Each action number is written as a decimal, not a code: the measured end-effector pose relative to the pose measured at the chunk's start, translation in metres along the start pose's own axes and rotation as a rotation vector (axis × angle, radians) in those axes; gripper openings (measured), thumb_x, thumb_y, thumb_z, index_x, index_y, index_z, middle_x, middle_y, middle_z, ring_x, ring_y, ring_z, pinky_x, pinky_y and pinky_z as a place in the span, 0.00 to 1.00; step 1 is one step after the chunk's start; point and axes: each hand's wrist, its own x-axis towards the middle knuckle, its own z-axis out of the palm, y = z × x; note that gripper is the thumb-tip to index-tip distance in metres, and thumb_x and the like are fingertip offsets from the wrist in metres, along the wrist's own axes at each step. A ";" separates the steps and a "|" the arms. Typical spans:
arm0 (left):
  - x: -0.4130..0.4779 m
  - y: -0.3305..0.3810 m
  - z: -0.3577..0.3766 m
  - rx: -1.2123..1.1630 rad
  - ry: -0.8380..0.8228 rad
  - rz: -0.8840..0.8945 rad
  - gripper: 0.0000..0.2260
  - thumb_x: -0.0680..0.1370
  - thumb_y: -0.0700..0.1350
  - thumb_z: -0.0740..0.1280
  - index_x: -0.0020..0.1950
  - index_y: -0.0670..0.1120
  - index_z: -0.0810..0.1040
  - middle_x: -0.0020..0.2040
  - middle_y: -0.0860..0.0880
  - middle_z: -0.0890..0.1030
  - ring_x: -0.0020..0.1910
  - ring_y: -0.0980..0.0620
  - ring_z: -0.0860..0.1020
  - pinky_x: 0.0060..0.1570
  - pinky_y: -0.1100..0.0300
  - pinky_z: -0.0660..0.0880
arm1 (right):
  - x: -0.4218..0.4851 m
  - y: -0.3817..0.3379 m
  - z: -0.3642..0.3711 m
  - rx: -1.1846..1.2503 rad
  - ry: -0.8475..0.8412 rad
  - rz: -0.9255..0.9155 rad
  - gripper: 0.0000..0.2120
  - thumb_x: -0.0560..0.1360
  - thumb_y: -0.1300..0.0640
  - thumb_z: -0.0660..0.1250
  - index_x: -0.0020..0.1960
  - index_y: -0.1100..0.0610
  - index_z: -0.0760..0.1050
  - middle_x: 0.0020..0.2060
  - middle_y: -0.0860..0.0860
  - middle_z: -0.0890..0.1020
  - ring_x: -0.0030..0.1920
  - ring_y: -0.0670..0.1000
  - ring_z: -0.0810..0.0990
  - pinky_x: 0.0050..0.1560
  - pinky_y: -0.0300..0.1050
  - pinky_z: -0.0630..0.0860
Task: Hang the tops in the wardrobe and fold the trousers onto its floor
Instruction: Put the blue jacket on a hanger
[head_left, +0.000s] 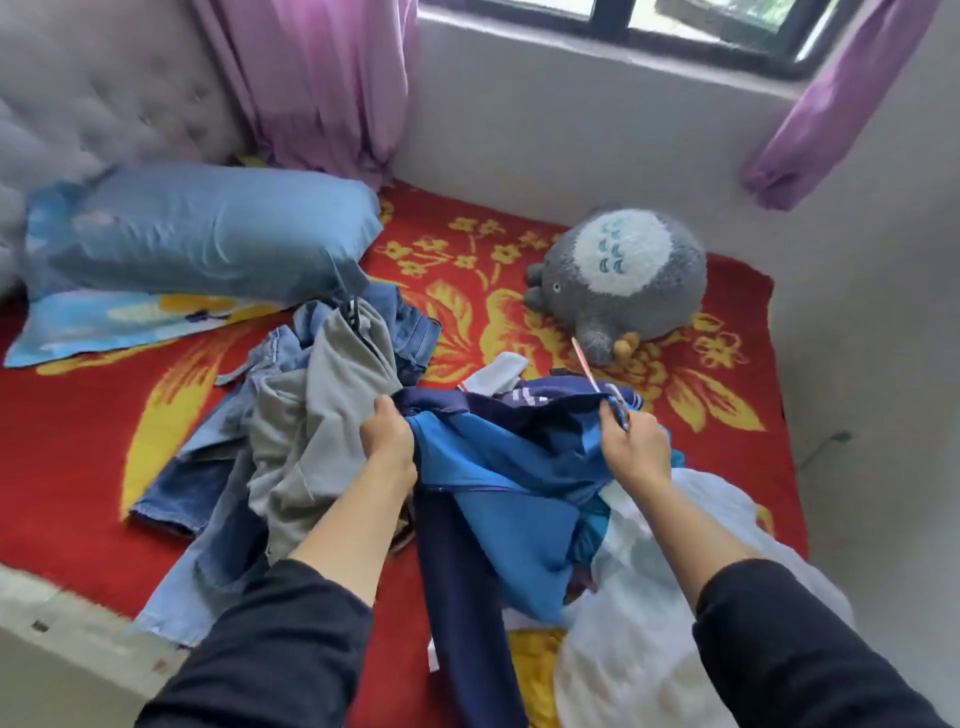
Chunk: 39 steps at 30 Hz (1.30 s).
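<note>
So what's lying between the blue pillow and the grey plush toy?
Head view: only bare flowered blanket separates the pillow and plush toy.

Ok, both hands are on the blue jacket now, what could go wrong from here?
The right hand pinches the blue jacket together with what looks like a hanger; one may slip during the lift. The left hand grips the jacket right against the grey garment, so that and the jeans beneath it could get dragged along.
</note>
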 end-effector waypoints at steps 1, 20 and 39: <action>-0.009 0.015 0.009 0.023 -0.103 0.046 0.12 0.78 0.48 0.59 0.53 0.41 0.74 0.50 0.42 0.77 0.47 0.45 0.76 0.49 0.50 0.75 | 0.001 -0.003 -0.015 0.061 0.049 0.018 0.22 0.80 0.46 0.58 0.40 0.62 0.78 0.41 0.63 0.80 0.47 0.65 0.78 0.42 0.49 0.66; -0.156 0.190 0.096 0.402 -0.506 0.926 0.14 0.73 0.38 0.71 0.55 0.43 0.71 0.47 0.48 0.78 0.44 0.54 0.76 0.40 0.63 0.72 | 0.008 -0.090 -0.248 0.523 0.669 -0.223 0.20 0.80 0.49 0.61 0.32 0.58 0.71 0.26 0.49 0.73 0.27 0.48 0.72 0.30 0.42 0.65; -0.085 0.120 0.084 1.248 -0.307 0.894 0.12 0.80 0.54 0.61 0.44 0.51 0.80 0.49 0.44 0.82 0.48 0.42 0.78 0.44 0.58 0.71 | -0.029 -0.043 -0.192 0.714 0.021 -0.123 0.05 0.79 0.61 0.63 0.45 0.57 0.76 0.22 0.48 0.69 0.18 0.42 0.63 0.17 0.33 0.58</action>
